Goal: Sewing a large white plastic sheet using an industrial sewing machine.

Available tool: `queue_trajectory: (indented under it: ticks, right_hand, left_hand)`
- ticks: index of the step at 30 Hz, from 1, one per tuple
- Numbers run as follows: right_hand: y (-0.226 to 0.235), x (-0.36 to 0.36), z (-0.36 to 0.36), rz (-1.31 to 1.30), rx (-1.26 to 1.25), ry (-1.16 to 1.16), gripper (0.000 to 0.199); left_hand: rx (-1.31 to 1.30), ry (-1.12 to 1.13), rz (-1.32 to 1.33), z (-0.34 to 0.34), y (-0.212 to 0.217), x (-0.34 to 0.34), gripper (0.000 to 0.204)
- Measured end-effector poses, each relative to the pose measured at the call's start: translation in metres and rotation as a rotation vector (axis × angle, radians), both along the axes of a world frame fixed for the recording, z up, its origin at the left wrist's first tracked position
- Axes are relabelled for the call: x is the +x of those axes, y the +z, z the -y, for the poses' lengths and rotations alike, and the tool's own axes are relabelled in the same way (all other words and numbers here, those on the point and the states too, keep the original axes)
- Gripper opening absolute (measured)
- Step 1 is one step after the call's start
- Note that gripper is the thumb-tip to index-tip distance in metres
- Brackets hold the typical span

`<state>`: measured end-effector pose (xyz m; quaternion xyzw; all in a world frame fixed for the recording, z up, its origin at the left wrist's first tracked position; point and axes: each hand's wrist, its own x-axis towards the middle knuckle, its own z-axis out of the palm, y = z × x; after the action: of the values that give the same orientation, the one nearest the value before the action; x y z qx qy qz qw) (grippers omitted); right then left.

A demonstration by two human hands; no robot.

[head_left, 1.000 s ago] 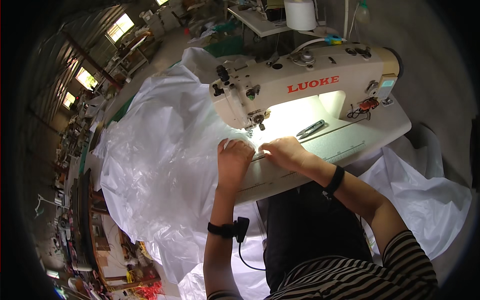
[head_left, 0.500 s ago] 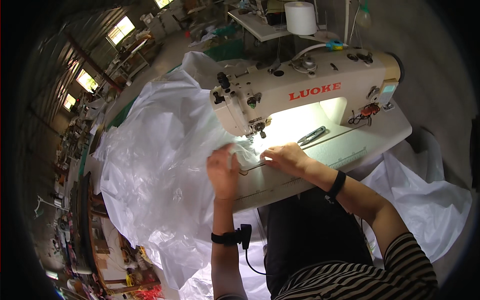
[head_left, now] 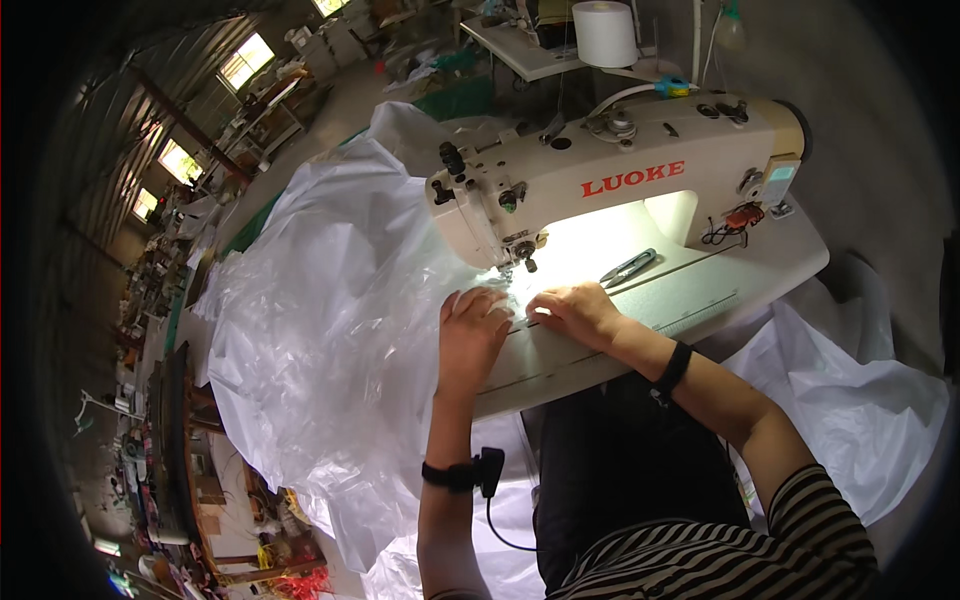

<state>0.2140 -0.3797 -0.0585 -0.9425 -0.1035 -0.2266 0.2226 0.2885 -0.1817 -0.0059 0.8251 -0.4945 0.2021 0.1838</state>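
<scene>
Plastic sheeting [head_left: 330, 330], clear and slippery, lies across the machine table [head_left: 700, 290] under my left hand [head_left: 472, 335], pressed flat with fingers spread, and my right hand [head_left: 575, 312], also flat, both just beside the needle [head_left: 508, 268], where a slip could catch a fingertip.

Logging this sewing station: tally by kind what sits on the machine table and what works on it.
Cream sewing machine: 1
Thread snips: 1
Clear plastic sheet: 1
Hands, left hand and right hand, both flat on the sheet: 2
Total: 5
</scene>
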Motion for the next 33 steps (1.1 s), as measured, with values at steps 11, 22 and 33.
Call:
queue_trajectory:
  ticks: [11, 22, 33]
  right_hand:
    - [0.006, 0.003, 0.002, -0.149, 0.048, -0.043, 0.016]
    - [-0.001, 0.020, -0.005, -0.181, 0.129, -0.169, 0.018]
    - [-0.007, 0.031, -0.014, -0.176, 0.069, -0.307, 0.020]
  left_hand:
    - [-0.264, 0.192, -0.578, 0.033, -0.043, 0.017, 0.010]
    - [-0.290, 0.009, -0.392, 0.019, -0.050, 0.020, 0.010]
    - [-0.145, 0.323, -0.366, 0.039, -0.053, 0.021, 0.017]
